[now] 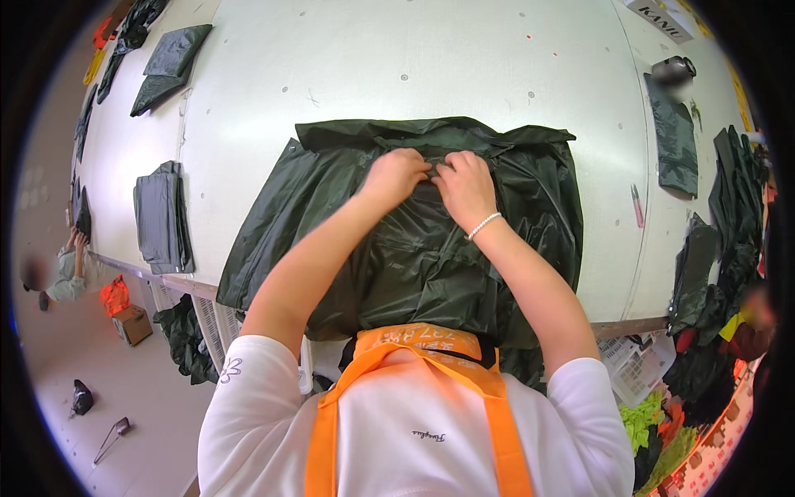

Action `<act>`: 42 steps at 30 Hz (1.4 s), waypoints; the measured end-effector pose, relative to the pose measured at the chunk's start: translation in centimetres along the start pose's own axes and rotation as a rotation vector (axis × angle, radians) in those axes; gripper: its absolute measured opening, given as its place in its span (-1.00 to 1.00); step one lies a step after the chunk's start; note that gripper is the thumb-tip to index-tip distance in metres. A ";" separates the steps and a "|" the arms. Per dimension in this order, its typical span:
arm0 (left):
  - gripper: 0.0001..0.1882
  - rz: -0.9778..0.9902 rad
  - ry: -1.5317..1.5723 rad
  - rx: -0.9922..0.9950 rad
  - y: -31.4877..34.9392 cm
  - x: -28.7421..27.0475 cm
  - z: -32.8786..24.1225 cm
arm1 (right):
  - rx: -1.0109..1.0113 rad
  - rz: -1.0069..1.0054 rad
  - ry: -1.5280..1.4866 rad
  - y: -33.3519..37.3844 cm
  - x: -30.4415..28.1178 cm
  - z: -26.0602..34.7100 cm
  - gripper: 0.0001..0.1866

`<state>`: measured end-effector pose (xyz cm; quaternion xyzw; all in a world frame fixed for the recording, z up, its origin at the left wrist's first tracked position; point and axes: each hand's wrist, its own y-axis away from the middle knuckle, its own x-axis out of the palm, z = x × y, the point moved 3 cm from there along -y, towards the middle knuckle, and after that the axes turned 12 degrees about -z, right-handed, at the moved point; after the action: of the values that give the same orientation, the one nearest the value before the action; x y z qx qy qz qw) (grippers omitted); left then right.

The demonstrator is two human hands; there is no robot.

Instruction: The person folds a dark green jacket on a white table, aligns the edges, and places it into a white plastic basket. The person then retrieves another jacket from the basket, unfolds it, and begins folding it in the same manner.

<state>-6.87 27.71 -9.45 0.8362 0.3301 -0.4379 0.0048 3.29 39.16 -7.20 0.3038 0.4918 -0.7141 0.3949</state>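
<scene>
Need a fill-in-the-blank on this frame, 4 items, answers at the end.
1. The left hand and right hand are both on the dark ____ material.
2. The white bracelet is on the person's ____ wrist.
3. The apron straps over the white shirt are ____.
4. The folded stack lies to the ____ of the material.

Missing words: green; right; orange; left.

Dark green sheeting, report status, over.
Left hand and right hand close together on dark green sheeting. Sheeting spread, wrinkled, on table. Folded stack apart, to the left.
</scene>
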 end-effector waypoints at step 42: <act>-0.72 0.014 -0.430 0.383 -7.9 -2.3 -0.4 | 0.550 0.441 0.015 -9.3 4.0 -7.7 -0.64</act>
<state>-11.91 32.77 -5.35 0.7122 0.2271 -0.6594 -0.0803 -6.34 47.23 -8.72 0.5030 0.2066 -0.7150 0.4395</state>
